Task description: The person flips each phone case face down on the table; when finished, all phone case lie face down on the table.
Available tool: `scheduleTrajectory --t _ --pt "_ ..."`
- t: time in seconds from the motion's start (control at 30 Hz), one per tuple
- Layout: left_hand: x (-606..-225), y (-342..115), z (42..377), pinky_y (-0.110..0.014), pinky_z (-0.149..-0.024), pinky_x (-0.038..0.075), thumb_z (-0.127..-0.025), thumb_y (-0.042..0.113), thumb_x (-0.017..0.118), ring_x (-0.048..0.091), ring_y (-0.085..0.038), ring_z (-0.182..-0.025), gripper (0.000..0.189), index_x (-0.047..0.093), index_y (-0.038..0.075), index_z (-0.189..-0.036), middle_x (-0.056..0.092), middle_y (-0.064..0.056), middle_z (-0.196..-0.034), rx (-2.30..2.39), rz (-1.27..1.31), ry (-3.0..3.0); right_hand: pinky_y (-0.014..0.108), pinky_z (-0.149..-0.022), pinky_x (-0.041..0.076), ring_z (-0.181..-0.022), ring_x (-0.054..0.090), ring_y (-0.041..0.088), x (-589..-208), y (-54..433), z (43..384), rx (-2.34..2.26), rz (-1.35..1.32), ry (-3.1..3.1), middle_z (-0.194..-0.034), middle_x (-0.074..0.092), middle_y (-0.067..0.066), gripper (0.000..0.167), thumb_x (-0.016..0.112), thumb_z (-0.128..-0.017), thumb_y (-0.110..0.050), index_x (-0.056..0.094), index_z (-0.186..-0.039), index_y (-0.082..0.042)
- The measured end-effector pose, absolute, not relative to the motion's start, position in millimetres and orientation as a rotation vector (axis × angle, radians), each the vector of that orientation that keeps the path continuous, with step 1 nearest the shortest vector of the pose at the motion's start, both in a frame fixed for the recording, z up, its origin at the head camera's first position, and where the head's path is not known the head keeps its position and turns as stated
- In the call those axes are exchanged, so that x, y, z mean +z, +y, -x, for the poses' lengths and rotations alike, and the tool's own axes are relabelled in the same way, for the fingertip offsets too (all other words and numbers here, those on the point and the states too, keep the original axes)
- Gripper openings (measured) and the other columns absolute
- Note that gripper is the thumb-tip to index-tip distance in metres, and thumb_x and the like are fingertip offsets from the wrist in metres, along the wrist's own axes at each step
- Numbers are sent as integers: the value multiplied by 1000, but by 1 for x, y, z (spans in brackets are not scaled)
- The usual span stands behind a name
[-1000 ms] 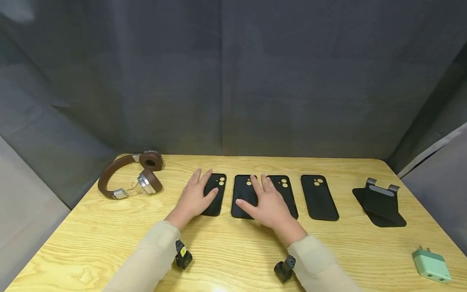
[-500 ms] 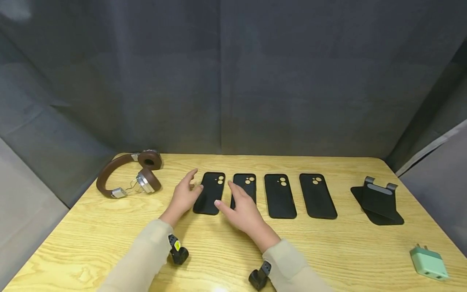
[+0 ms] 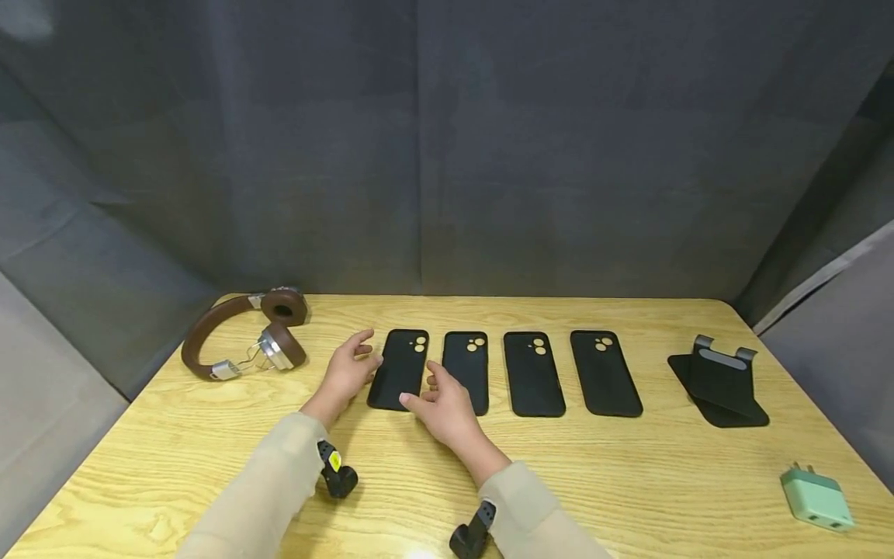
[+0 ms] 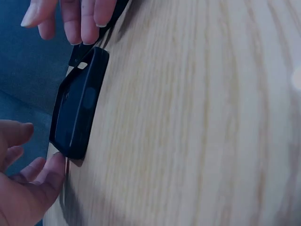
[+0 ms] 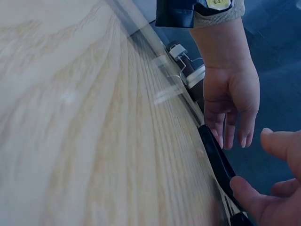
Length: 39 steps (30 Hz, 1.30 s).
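Four black phone cases are lying in one row across the wood-grain table (image 3: 628,481), camera cut-outs toward the far side: the leftmost case (image 3: 400,369), the second case (image 3: 466,361), the third case (image 3: 534,376), the fourth case (image 3: 606,376). I am judging the row nearly laid out: none are stacked, and all are sitting apart with roughly even gaps. What seems left is, at most, a small straightening of the leftmost case, which is lying between my hands.

My left hand (image 3: 348,373) is resting at its left edge, fingers loosely bent and a little apart, gripping nothing; a fingertip is apparently touching the case. My right hand (image 3: 447,404) is hovering at its near right corner, thumb and index finger spread well apart, partly hiding the second case. The thumb is appearing to meet the leftmost case's edge; I am not able to tell how firmly.

Brown headphones (image 3: 279,345) are lying to the left; a black folding stand (image 3: 722,384) and green plug adapter (image 3: 816,498) are sitting far right, apparently uninvolved.
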State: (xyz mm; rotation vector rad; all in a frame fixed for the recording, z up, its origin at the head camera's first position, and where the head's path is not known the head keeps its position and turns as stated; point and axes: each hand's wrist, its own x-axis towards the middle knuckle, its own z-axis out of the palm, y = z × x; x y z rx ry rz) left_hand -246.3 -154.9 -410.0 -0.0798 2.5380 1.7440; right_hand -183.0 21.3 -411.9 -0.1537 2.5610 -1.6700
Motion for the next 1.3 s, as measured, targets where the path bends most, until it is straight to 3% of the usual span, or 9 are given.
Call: scheduleTrajectory --t 0.2,0.4,0.47,0.7,1.03,1.3 --pt "-413 -157 246 -35 -79 52 -90 1 55 58 -27 -97 53 37 1 -139 52 -22 -114 1698 148 2528 36 -73 52 -95 61 26 -415 14 184 -1632 106 2571 -124 51 23 72 71 -82 -23 35 -140 0" --pt "-416 -158 245 -27 -74 50 -88 0 56 55 -18 -84 42 50 -3 -129 55 -14 -97 1648 190 2570 33 -70 50 -85 59 19 -418 8 186 -1534 105 2653 -119 51 20 74 72 -80 -19 34 -140 2" --pt "-417 -159 245 -26 -74 49 -87 1 57 55 -18 -85 37 55 -4 -124 58 -16 -98 1606 186 2591 35 -72 50 -85 58 21 -418 5 186 -1493 108 2691 -119 52 22 73 73 -80 -18 35 -139 4" --pt "-417 -161 244 -31 -80 51 -87 -2 56 58 -22 -96 33 59 -4 -120 58 -21 -115 1551 195 2560 48 -92 44 -115 48 43 -418 -5 186 -1344 112 2821 -123 48 29 70 73 -80 -15 38 -134 11" --pt "-413 -167 246 -24 -67 52 -84 -3 53 57 -18 -90 39 57 -3 -123 54 -22 -125 1511 214 2541 44 -87 48 -107 53 39 -417 -8 189 -1237 147 2873 -114 51 24 60 73 -80 -15 47 -127 11" --pt "-409 -167 244 -22 -63 52 -80 -2 53 57 -11 -73 40 60 -3 -119 59 -21 -116 1453 242 2612 43 -90 46 -106 53 36 -418 -9 190 -1253 162 2831 -110 52 21 53 71 -81 -15 52 -125 10"
